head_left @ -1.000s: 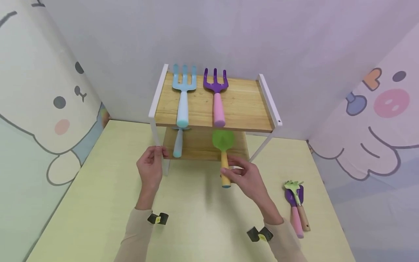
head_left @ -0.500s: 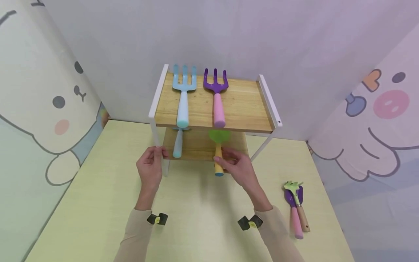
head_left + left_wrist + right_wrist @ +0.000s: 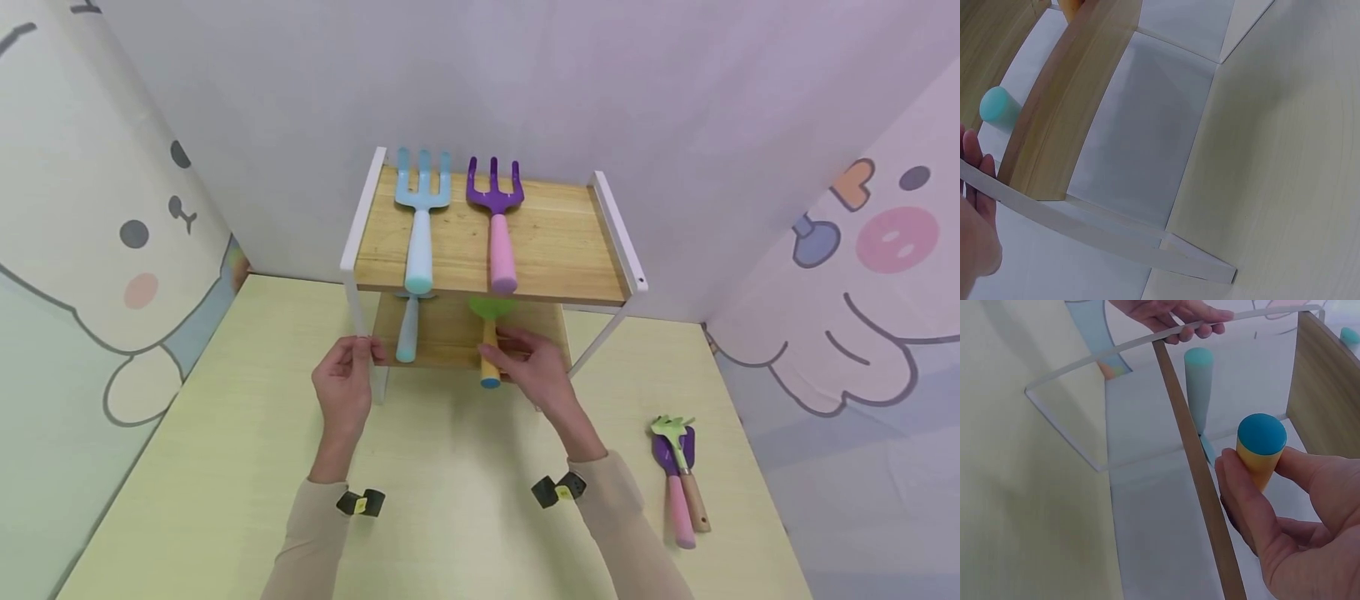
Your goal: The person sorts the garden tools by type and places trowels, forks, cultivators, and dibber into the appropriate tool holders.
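Note:
My right hand grips the yellow handle of a green garden trowel between thumb and fingers. The trowel's blade reaches in over the lower shelf, partly hidden by the upper one. In the right wrist view the blue end of the trowel handle points toward the camera. At the rack's front left, my left hand pinches the white post. A light blue tool lies on the lower shelf between the hands, its head mostly hidden.
On the upper shelf lie a light blue hand fork and a purple fork with a pink handle. At the table's right are a green rake, a pink-handled purple tool and another purple head.
My right hand has moved the trowel left and deeper into the lower level, so less of its green blade shows. The left hand has stayed at the post.

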{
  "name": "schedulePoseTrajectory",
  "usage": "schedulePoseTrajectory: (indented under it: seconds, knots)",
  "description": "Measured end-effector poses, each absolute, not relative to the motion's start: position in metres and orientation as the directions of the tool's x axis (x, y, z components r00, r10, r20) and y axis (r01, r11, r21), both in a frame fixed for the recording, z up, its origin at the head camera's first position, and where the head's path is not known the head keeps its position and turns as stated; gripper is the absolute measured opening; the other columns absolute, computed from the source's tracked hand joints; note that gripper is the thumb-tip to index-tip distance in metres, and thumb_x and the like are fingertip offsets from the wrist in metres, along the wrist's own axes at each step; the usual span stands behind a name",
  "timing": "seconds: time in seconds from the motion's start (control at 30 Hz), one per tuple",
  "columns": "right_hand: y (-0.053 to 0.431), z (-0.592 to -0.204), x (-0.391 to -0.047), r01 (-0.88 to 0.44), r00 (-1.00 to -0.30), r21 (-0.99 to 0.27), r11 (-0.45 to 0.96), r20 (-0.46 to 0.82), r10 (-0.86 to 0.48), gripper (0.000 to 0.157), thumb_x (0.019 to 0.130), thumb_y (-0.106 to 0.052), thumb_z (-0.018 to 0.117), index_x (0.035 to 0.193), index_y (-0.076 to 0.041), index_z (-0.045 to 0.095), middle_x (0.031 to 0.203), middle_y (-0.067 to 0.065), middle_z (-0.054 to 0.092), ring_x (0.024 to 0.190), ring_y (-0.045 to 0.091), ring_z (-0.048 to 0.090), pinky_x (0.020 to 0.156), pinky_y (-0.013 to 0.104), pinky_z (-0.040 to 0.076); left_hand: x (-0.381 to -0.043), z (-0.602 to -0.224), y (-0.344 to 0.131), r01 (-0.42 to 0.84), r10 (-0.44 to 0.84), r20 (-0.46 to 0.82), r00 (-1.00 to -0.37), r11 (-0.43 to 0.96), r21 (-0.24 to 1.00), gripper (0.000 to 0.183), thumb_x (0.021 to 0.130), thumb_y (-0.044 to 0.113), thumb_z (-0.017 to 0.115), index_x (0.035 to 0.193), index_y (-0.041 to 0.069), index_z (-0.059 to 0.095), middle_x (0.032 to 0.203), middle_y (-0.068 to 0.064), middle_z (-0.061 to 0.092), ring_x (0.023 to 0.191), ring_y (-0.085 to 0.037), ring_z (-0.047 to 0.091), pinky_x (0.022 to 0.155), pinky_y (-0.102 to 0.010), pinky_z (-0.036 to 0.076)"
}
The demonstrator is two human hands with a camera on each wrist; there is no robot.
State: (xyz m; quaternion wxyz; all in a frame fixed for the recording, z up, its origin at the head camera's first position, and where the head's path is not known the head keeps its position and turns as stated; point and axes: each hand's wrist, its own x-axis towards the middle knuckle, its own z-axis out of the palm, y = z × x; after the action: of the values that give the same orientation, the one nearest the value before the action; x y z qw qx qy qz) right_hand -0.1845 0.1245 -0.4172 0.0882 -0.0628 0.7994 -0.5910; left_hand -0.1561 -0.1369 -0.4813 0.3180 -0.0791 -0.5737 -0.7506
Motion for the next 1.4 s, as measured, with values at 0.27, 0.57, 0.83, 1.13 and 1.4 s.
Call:
schedulePoseTrajectory:
  seconds: [0.27, 0.57, 0.83, 1.13, 1.4]
  knots:
    - [0.118, -0.413, -0.195, 0.013, -0.974, -0.941, 0.338, -0.088, -0.209, 0.050, 0.093, -0.034, 0.079, 0.133, -0.005, 0.067, 0.124, 0.014, 0.070, 0.104, 0.026, 0.073, 0.078, 0.033, 0.064, -0.156, -0.480, -0.137, 0.570, -0.385, 0.488, -0.784, -0.135, 0.810, 0.025, 0.105, -0.001, 0.054, 0.093, -0.023, 0.058, 0.086, -0.004, 0.072, 0.074, -0.012, 0.068, 0.071, -0.022, 0.059]
    - [0.114, -0.405, -0.205, -0.012, -0.968, -0.902, 0.431, -0.097, -0.231, 0.053, 0.096, -0.041, 0.074, 0.134, -0.005, 0.066, 0.128, 0.014, 0.069, 0.106, 0.027, 0.072, 0.076, 0.035, 0.064, -0.157, -0.479, -0.136, 0.572, -0.382, 0.488, -0.785, -0.144, 0.807, 0.026, 0.105, -0.001, 0.054, 0.092, -0.024, 0.057, 0.085, -0.003, 0.072, 0.074, -0.012, 0.068, 0.071, -0.021, 0.059]
    - [0.109, -0.402, -0.212, -0.076, -0.975, -0.848, 0.524, -0.046, -0.217, 0.050, 0.097, -0.040, 0.071, 0.130, -0.003, 0.068, 0.124, 0.013, 0.071, 0.107, 0.025, 0.071, 0.083, 0.036, 0.062, -0.158, -0.480, -0.136, 0.566, -0.372, 0.486, -0.791, -0.140, 0.813, 0.024, 0.105, -0.003, 0.053, 0.092, -0.023, 0.057, 0.085, -0.002, 0.072, 0.074, -0.011, 0.067, 0.072, -0.021, 0.059]
    - [0.100, -0.403, -0.219, -0.113, -0.977, -0.816, 0.567, -0.012, -0.211, 0.045, 0.101, -0.035, 0.067, 0.129, -0.001, 0.068, 0.125, 0.014, 0.070, 0.111, 0.028, 0.069, 0.094, 0.041, 0.058, -0.158, -0.482, -0.137, 0.571, -0.372, 0.491, -0.788, -0.142, 0.809, 0.025, 0.105, -0.002, 0.054, 0.091, -0.023, 0.057, 0.085, -0.003, 0.072, 0.074, -0.012, 0.067, 0.072, -0.021, 0.059]
    - [0.091, -0.406, -0.219, -0.113, -0.977, -0.828, 0.550, -0.008, -0.214, 0.041, 0.101, -0.030, 0.067, 0.130, -0.001, 0.067, 0.125, 0.015, 0.069, 0.110, 0.029, 0.068, 0.094, 0.041, 0.058, -0.156, -0.482, -0.137, 0.566, -0.383, 0.483, -0.787, -0.137, 0.813, 0.025, 0.105, -0.002, 0.054, 0.091, -0.023, 0.058, 0.084, -0.004, 0.072, 0.074, -0.013, 0.067, 0.072, -0.021, 0.059]
